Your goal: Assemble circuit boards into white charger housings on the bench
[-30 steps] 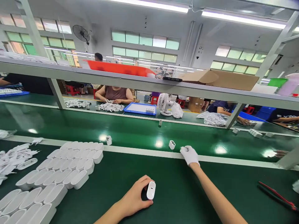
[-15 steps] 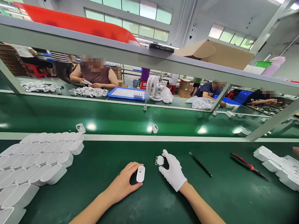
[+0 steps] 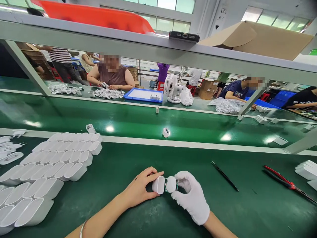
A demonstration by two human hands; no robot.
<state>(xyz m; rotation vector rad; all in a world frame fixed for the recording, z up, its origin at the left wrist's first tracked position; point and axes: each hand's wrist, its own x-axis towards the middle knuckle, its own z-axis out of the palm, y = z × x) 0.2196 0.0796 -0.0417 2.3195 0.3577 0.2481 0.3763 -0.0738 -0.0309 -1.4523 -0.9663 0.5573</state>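
Bare, my left hand (image 3: 143, 185) grips a white oval plastic housing (image 3: 158, 185) between thumb and fingers, one end turned to the right. My right hand (image 3: 192, 195), in a white glove, pinches a small circuit board with a white block on it (image 3: 170, 184). The board sits right beside the housing's end, and I cannot tell whether they touch. To the left stand rows of similar white housings (image 3: 59, 168) with their rims upward.
Black tweezers (image 3: 225, 176) and red-and-black pliers (image 3: 289, 185) lie to the right. More white parts (image 3: 307, 170) are at the right edge. A green conveyor belt (image 3: 133, 125) runs behind the table, carrying a few parts. Co-workers sit beyond, under a shelf beam (image 3: 138, 43).
My right hand has taken hold of the circuit board and brought it against or close to the housing. My left hand has turned the housing. The view has shifted left.
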